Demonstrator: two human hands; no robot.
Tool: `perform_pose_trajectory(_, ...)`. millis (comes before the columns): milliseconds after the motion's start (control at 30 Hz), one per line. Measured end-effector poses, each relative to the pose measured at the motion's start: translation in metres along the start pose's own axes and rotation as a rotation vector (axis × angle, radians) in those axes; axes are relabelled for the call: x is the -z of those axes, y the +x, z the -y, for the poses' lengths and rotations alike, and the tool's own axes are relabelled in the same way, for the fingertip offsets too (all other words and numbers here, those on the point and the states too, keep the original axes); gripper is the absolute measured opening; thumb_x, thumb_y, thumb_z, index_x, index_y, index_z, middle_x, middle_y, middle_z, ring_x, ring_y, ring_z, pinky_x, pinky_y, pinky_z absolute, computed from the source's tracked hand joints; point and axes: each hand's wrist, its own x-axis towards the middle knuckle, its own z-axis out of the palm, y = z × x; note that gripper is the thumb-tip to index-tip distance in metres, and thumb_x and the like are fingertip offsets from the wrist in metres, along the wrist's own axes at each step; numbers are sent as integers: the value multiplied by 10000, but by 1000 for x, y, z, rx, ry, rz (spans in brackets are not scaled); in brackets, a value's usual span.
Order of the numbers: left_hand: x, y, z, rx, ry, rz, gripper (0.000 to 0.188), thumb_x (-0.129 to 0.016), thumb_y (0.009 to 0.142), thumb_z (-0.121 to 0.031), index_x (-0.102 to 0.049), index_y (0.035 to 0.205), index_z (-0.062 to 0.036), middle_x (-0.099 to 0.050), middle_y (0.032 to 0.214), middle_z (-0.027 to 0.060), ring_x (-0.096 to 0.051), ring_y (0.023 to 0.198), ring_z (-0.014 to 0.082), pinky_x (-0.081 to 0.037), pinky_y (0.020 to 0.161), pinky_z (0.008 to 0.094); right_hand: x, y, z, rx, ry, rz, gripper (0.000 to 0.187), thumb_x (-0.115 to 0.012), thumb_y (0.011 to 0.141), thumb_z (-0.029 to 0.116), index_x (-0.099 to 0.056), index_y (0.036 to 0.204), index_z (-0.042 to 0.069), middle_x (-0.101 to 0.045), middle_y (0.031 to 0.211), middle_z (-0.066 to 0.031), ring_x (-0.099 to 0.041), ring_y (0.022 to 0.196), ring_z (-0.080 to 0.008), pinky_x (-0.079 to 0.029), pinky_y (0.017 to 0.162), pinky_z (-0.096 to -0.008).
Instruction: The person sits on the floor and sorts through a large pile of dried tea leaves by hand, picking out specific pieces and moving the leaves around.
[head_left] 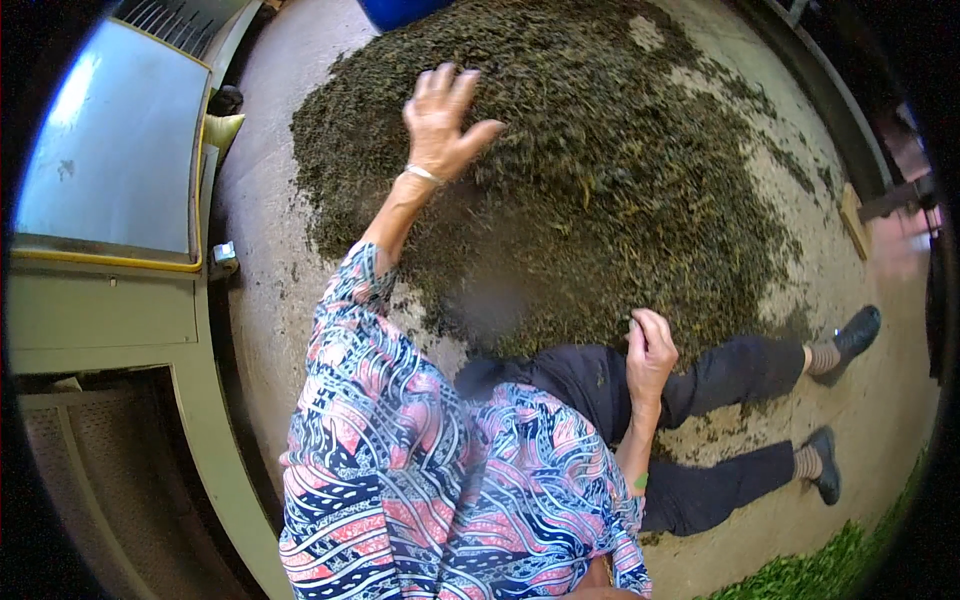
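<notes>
Spread over the floor is a wide heap of dark green-brown loose leaves (640,200). My left hand (438,125) reaches out over its far left part, fingers and thumb spread and slightly blurred, with nothing in it. A pale bracelet (422,174) circles that wrist. My right hand (651,350) hovers by my dark-trousered thigh (580,385), at the near edge of the heap. Its fingers are curled together, and whatever may be inside them is hidden. Whether the left palm touches the leaves is unclear.
My legs stretch right, ending in dark shoes (857,335). At left stands a pale green cabinet-like machine (100,320) with a shiny panel (120,140). A blue container (400,12) is beyond the heap. Fresh green leaves (820,570) lie at lower right.
</notes>
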Motion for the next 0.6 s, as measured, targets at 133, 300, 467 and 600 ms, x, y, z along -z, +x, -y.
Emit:
perform_pose_trajectory(133,17,0,110,573,16,-281,769,-444,769,-641,-431,1241,-34,-446,1250,188,-338,1222,302,-247,1008,397,1,7,2,-82,76,-17,124,-554,778,-34,-596,888,5,-593,861,-83,-551,610,-125,-460,536,-239)
perform_pose_trajectory(300,47,-7,196,1373,-702,-183,886,-512,730,-630,-300,1324,-8,-417,1290,149,-387,1191,269,-287,988,366,-3,5,-2,-44,70,-35,123,-563,763,-32,-595,872,15,-587,833,-89,-573,680,-181,-461,601,-260)
perform_pose_trajectory(467,32,9,180,908,-1105,-220,677,-648,720,-368,-433,1214,43,-559,1122,132,-546,1010,213,-382,911,304,-12,9,12,82,-29,-157,110,-570,763,-4,-587,867,27,-580,833,-107,-580,738,-251,-464,655,-302)
perform_pose_trajectory(600,45,51,69,1025,-1044,-66,826,-671,677,-418,-332,1281,32,-488,1203,169,-455,1124,276,-325,967,349,-13,13,2,94,-107,-188,103,-567,765,4,-575,860,45,-564,827,-110,-572,720,-273,-463,631,-322)
